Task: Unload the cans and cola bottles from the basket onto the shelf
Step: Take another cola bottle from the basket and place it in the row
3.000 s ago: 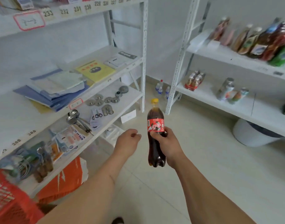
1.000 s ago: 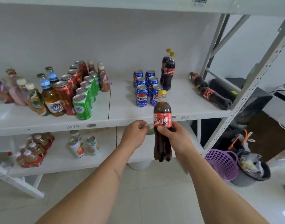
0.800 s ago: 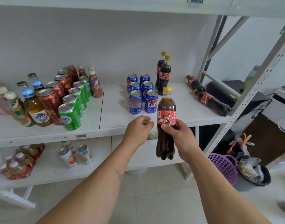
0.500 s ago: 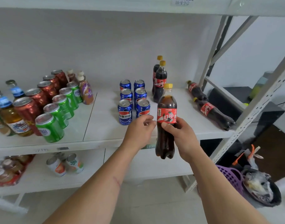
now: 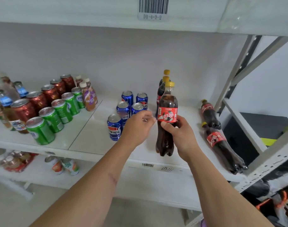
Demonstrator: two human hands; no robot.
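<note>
Head view: right hand (image 5: 179, 135) grips a cola bottle (image 5: 167, 118) at the label, thumb across the front, fingers wrapped behind; the bottle hangs upright over the front of the shelf (image 5: 94, 140), its base seemingly just clear of the board. Left hand (image 5: 137, 126) is loosely curled beside the label, holding nothing; whether a fingertip touches the bottle I cannot tell.

To place it well, I judge the bottle should go straight down in front of the two standing colas (image 5: 162, 90), kept vertical, base flat before the grip loosens, so the row stays in line.

Pepsi cans (image 5: 114, 126) stand just left of the drop spot, so little room for drift that way. Two colas (image 5: 221, 145) lie on their sides to the right, near enough to roll if nudged. Green cans (image 5: 50, 118) and red cans (image 5: 37, 102) are well apart, further left. No basket is in view.
</note>
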